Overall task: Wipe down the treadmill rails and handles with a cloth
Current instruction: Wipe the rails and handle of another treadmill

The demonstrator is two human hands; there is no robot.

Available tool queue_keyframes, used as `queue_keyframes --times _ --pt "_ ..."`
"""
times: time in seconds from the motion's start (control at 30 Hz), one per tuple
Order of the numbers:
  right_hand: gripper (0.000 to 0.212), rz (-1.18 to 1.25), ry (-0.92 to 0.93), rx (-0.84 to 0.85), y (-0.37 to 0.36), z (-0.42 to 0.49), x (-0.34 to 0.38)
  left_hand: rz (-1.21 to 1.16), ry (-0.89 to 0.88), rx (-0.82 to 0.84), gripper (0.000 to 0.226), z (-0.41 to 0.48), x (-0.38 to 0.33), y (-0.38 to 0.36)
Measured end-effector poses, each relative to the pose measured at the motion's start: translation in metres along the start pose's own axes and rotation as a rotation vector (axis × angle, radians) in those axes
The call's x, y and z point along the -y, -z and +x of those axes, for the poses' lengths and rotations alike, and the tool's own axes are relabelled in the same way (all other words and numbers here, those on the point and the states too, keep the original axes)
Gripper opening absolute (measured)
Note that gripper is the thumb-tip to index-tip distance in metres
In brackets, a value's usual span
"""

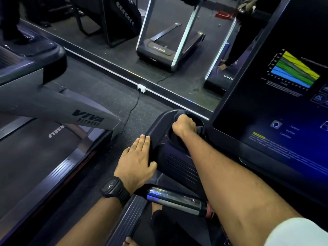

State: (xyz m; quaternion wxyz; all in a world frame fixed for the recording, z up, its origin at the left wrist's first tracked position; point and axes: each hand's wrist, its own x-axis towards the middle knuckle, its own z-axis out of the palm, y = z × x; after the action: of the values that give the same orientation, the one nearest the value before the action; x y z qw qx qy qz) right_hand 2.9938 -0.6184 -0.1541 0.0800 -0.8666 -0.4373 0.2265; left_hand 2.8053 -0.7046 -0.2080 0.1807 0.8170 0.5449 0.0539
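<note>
Left grip (135, 160) flat; right grip (184, 126) curled tight.

Cloth (200, 129) barely shows: just dark folds poking out round the right hand (184, 126), the rest buried under the fist down in the cup holder (163, 119), and the fingers curl out of sight there too. Screen (284, 103) runs off the right and top edges, and its small print is too blurred to read. Chrome handle (175, 197) loses its right end behind the right forearm. Neighbouring treadmill (53, 107) is chopped by the left edge, its belt lettering partly covered by the upright. Bare foot (129, 242) at the near edge, cut off.
</note>
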Motion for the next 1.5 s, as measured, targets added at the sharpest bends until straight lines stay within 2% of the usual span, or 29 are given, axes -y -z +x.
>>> queue_keyframes --times 0.23,0.4,0.53,0.7,0.77,0.8,0.93,1.0,1.07,1.13,1.23,1.37,1.5 --pt "0.035 -0.173 0.042 0.118 0.017 0.001 -0.008 0.007 -0.012 0.013 0.089 0.001 0.001 -0.002" --pt "0.03 -0.403 0.165 0.082 0.015 -0.007 -0.015 0.002 -0.018 0.01 0.087 0.002 0.001 0.0" --pt "0.03 -0.647 0.266 0.136 0.022 -0.017 -0.017 0.008 -0.022 0.007 0.086 0.0 0.001 0.002" --pt "0.034 -1.068 0.451 -0.011 0.014 -0.024 -0.023 0.006 -0.021 -0.013 0.089 -0.002 0.0 0.003" --pt "0.03 -1.149 0.492 -0.097 0.011 -0.021 -0.028 0.012 -0.014 -0.018 0.088 -0.003 -0.001 0.003" --pt "0.028 -1.129 0.497 -0.139 0.009 -0.019 -0.03 0.008 -0.014 -0.02 0.088 -0.002 -0.001 0.003" --pt "0.025 -0.709 0.407 -0.15 -0.001 -0.009 -0.029 0.015 -0.016 -0.023 0.088 0.001 -0.001 0.002" --pt "0.021 -0.602 0.376 -0.075 0.003 -0.001 -0.025 0.018 -0.009 -0.02 0.087 0.002 0.0 0.001" --pt "0.023 -0.626 0.351 0.093 0.012 0.006 -0.018 0.023 -0.013 -0.023 0.087 0.002 0.0 0.0" --pt "0.028 -0.713 0.296 0.249 0.018 0.009 -0.012 0.018 -0.017 -0.022 0.086 0.002 0.001 0.0" --pt "0.04 -0.897 0.277 0.29 0.018 0.01 -0.007 0.012 -0.015 -0.037 0.086 0.002 0.003 -0.002" --pt "0.042 -1.294 0.374 0.181 0.01 0.004 -0.015 0.01 -0.016 -0.04 0.086 0.002 0.005 -0.004" --pt "0.049 -1.584 0.49 0.068 0.002 -0.001 -0.035 0.011 -0.025 -0.052 0.086 0.002 0.007 -0.005"
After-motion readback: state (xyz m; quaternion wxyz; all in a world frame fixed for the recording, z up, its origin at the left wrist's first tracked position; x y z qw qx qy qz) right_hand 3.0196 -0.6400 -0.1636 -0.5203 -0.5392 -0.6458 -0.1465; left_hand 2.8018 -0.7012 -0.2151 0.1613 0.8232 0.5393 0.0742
